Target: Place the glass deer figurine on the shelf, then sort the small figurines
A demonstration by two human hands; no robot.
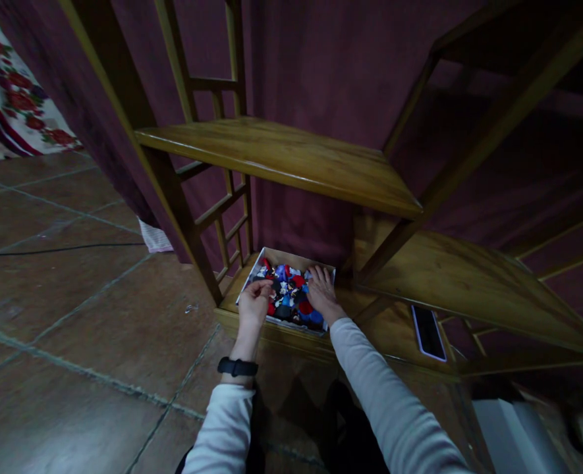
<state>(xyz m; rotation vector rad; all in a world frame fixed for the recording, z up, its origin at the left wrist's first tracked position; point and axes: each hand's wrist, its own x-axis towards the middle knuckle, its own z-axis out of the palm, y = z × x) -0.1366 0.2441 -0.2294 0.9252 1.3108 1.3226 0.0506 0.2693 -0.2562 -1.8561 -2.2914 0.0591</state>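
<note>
Wooden shelf (281, 155), box (287, 257) of toys (291, 293) — both hands inside

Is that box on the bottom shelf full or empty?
Full: the box is packed with small red, blue and dark pieces, and the left hand and right hand rest on the pile.

Wooden shelves (291, 158), maroon wall (331, 72), tiled floor (74, 309)

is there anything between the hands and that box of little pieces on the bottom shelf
Nothing visible. The left hand is at the near left edge of the box, and the right hand rests on the coloured pieces inside it.
</note>
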